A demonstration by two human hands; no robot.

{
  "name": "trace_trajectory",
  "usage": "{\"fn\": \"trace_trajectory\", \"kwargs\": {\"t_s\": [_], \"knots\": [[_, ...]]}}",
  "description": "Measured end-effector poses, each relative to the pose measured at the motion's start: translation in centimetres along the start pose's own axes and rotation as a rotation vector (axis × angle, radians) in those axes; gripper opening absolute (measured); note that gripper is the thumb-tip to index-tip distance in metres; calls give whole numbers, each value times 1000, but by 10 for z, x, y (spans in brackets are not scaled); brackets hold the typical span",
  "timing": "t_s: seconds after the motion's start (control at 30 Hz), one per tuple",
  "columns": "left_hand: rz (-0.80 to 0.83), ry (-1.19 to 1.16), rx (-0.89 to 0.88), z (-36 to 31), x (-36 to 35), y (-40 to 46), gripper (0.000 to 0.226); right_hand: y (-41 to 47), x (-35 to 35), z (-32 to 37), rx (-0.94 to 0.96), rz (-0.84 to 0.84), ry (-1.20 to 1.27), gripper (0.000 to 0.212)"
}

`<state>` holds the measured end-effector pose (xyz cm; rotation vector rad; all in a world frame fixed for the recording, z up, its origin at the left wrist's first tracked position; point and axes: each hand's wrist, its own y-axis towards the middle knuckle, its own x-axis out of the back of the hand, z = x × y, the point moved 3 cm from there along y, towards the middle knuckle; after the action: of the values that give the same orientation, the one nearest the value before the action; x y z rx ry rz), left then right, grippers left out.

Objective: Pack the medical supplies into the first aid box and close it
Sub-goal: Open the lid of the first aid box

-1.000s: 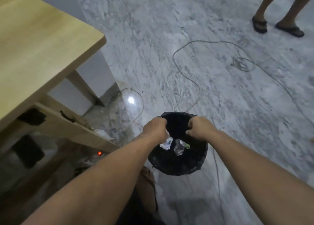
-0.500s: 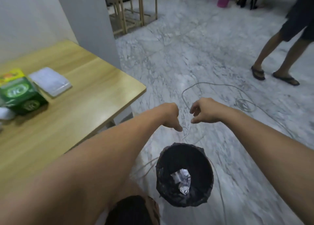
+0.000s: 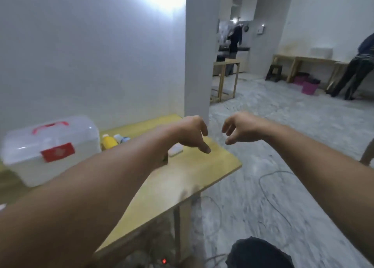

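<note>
A translucent white first aid box (image 3: 50,148) with a red handle and red label stands at the left of the wooden table (image 3: 194,172), its lid down. To its right lie a yellow bottle (image 3: 109,141), small white and blue items (image 3: 121,139) and a flat white packet (image 3: 175,150). My left hand (image 3: 193,133) hovers above the table's right part, fingers loosely curled and empty. My right hand (image 3: 240,128) hangs in the air just past the table's right edge, also loose and empty. My left forearm hides part of the table.
A black bin (image 3: 259,253) stands on the marble floor at the bottom, with cables (image 3: 269,188) trailing nearby. A grey pillar (image 3: 199,51) rises behind the table. A person (image 3: 358,65) bends at far benches, by pink buckets (image 3: 308,87).
Both hands rose from the bin, where they dropped scraps, and now hang empty near the table. My view lifted from the floor to the table and room.
</note>
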<state>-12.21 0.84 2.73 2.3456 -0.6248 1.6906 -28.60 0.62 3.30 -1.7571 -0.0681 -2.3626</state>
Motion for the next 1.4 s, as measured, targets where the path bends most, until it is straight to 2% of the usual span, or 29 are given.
{"fn": "trace_trajectory", "kwargs": {"t_s": [0.13,0.37,0.47,0.57,0.67,0.77,0.93,1.07,1.13,1.2,1.27,1.4], "knots": [[-77,-24,160,68,37,-53,64,19,-6,85,156,-48,-38,37],[-289,83,405,178,69,-144,70,41,-50,219,453,-55,1,36],[-385,146,518,220,71,-180,78,51,-77,265,570,-79,11,40],[-405,197,576,253,70,-205,82,65,-104,296,651,-92,-11,49],[-419,223,612,280,63,-218,89,78,-126,317,744,-127,-91,55],[-429,206,608,303,56,-221,89,86,-142,329,897,-255,-236,58],[-504,55,534,331,47,-217,64,103,-168,325,1080,-418,-366,64],[-683,-147,496,346,50,-216,39,108,-178,327,1186,-566,-345,68],[-695,-169,529,350,53,-211,31,109,-180,331,1245,-637,-330,70],[-666,-132,553,355,51,-206,32,112,-181,334,1288,-677,-314,71],[-649,-81,528,360,46,-201,42,117,-183,336,1299,-694,-307,71],[-705,-35,509,365,40,-196,45,125,-186,336,1309,-764,-311,62]]}}
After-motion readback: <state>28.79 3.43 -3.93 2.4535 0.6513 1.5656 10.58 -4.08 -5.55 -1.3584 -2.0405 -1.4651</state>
